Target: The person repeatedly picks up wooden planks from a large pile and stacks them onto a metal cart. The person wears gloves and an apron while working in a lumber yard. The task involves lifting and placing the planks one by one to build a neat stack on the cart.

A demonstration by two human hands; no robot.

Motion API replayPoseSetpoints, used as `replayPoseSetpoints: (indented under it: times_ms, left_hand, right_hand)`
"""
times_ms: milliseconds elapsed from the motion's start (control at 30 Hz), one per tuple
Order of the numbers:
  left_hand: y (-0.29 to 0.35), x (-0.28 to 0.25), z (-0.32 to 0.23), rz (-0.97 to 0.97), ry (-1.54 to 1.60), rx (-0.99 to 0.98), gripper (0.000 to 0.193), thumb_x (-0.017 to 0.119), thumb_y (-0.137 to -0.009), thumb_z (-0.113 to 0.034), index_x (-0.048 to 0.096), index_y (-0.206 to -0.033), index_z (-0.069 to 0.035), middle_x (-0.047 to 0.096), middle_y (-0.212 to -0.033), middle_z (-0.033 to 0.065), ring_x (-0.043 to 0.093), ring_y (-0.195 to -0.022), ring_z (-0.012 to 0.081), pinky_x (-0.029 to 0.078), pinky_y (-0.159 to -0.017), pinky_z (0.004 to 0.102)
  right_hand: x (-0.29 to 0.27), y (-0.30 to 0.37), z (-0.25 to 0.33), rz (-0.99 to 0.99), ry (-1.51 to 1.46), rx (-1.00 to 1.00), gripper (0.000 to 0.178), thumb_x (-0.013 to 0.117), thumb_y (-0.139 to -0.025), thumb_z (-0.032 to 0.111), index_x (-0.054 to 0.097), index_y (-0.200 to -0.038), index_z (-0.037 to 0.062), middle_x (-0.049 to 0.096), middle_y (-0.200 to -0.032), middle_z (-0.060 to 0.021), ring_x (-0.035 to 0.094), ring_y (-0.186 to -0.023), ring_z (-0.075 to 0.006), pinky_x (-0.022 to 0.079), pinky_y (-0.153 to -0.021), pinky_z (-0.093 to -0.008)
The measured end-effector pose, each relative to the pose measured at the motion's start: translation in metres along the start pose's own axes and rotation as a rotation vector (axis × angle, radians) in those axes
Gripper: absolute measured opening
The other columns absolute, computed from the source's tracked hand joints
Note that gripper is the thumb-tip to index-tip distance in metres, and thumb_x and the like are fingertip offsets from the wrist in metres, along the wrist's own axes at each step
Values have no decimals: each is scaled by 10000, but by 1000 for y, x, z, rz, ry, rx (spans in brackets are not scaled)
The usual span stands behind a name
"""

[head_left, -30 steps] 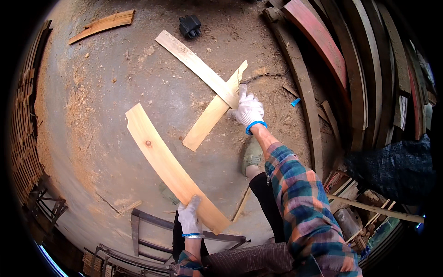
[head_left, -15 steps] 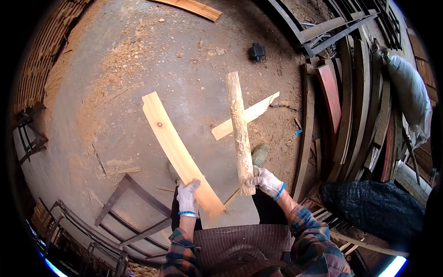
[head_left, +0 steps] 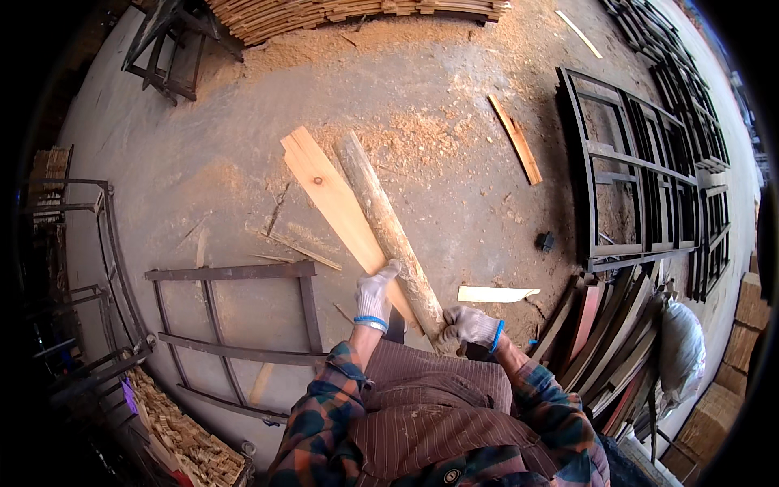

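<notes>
Gloved in white with a blue cuff, my left hand (head_left: 376, 295) is closed round the near part of a smooth, pale wooden board (head_left: 334, 204) with a knot in it. My right hand (head_left: 469, 326), in a matching glove, grips the near end of a rough, bark-edged wood slab (head_left: 391, 230). Board and slab both slant away to the far left, side by side, the slab to the right of the board. Between my hands, the slab overlaps the board's near part. Whether the two touch cannot be made out.
A dark metal frame (head_left: 235, 345) lies on the left floor. Black metal frames (head_left: 625, 170) stand at right, above leaning timbers (head_left: 604, 349) and a white sack (head_left: 683, 345). Stacked slats (head_left: 357, 11) line the far side. An offcut (head_left: 498, 294) and a small black object (head_left: 544, 241) lie nearby.
My view has swung left. The slab has tilted left and come beside the board, and my hands are closer together. Both hands keep their holds.
</notes>
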State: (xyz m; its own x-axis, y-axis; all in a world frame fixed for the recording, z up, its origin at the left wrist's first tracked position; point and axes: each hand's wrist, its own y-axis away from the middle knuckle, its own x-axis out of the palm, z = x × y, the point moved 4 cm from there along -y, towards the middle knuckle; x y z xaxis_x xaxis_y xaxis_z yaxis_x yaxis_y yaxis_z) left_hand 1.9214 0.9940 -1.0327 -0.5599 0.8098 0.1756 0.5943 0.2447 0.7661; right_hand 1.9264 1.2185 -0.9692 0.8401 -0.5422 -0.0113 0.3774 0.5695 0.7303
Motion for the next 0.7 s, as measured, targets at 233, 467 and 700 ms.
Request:
replayPoseSetpoints:
  times_ms: [233,467,700]
  left_hand:
    - [-42,-42,-200,-133,192,302,461,462,-914,-131,462,-1223,211,512,-1247,266,499,-1170,351,388,-1047,390]
    - [-115,-111,-385,-345,377,435,342,746,-790,34,621,-1069,188,701,-1032,207,701,-897,251,574,-873,302]
    - [-166,-255,-460,-653,403,342,360,840,-756,-125,681,-1054,-1,680,-920,75,646,-786,186,543,-682,326]
  right_hand:
    - [-44,-109,183,-171,330,-100,461,717,-858,471,729,-1088,71,737,-854,-128,702,-809,-214,528,-720,-354]
    - [-54,-242,374,-139,219,-289,428,722,-866,417,692,-964,2,676,-783,-75,629,-699,-163,502,-585,-321]
    - [-70,-397,509,115,-5,-273,224,704,-865,43,634,-1061,-40,655,-832,-5,582,-748,-76,484,-647,-232]
